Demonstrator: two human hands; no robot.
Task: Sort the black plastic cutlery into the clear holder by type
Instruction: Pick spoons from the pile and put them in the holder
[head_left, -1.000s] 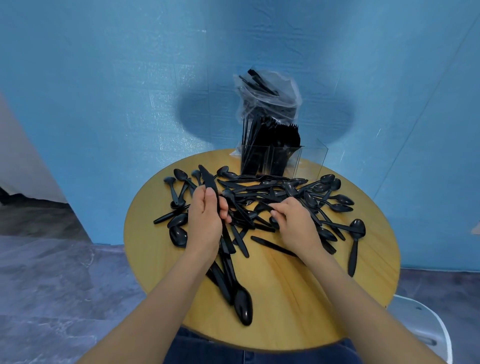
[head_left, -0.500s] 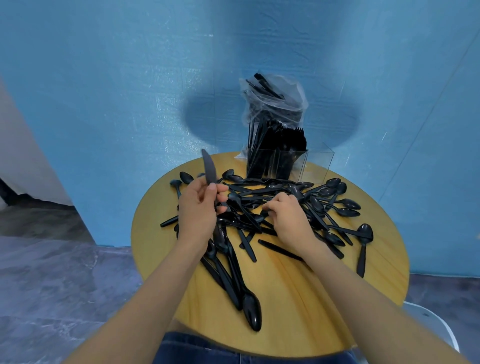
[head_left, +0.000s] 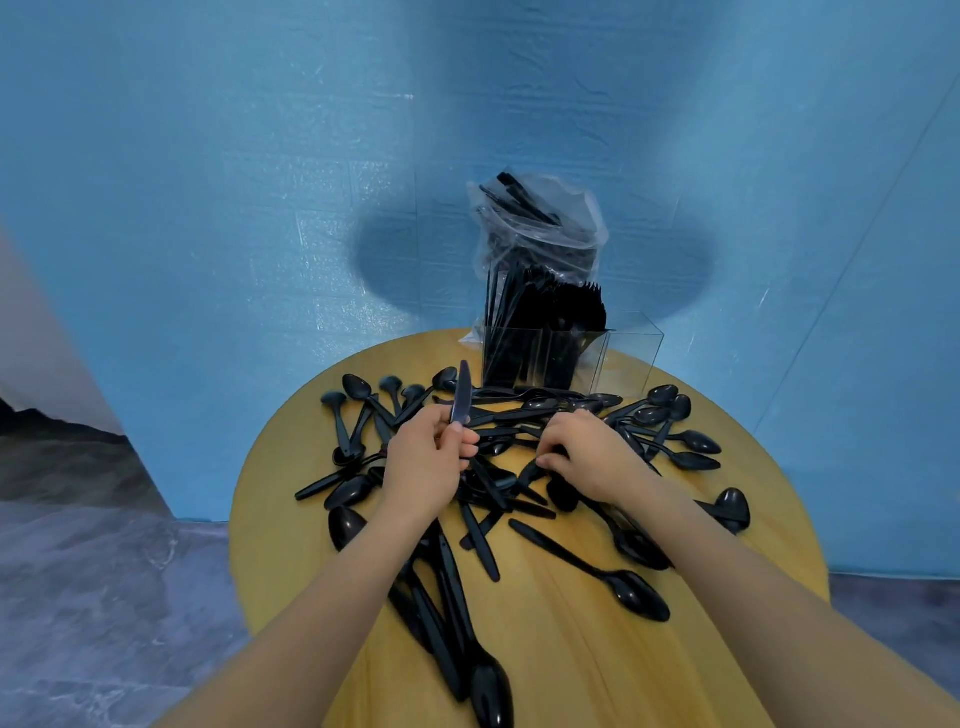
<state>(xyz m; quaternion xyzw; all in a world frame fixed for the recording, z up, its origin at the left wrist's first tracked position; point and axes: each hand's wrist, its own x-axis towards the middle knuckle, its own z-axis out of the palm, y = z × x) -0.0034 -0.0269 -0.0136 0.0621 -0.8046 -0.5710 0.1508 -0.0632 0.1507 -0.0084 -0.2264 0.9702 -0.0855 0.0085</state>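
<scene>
Several black plastic spoons and knives lie in a loose pile (head_left: 524, 415) across the round wooden table (head_left: 701, 597). My left hand (head_left: 428, 460) grips a black knife (head_left: 461, 392), blade pointing up, over the left part of the pile. My right hand (head_left: 587, 454) pinches a black piece of cutlery (head_left: 527, 475) in the middle of the pile; its type is unclear. The clear holder (head_left: 626, 358) stands at the table's far edge. Its left compartments hold upright black cutlery, and its right compartment looks empty.
A clear plastic bag (head_left: 540, 228) with more black cutlery stands behind the holder against the blue wall. A large spoon (head_left: 491, 686) lies near the table's front edge. Grey floor lies to the left, beyond the table edge.
My left hand has lifted the knife so its blade stands upright. My right hand has closed on a piece in the pile. The camera has shifted, so the table sits lower and to the right.
</scene>
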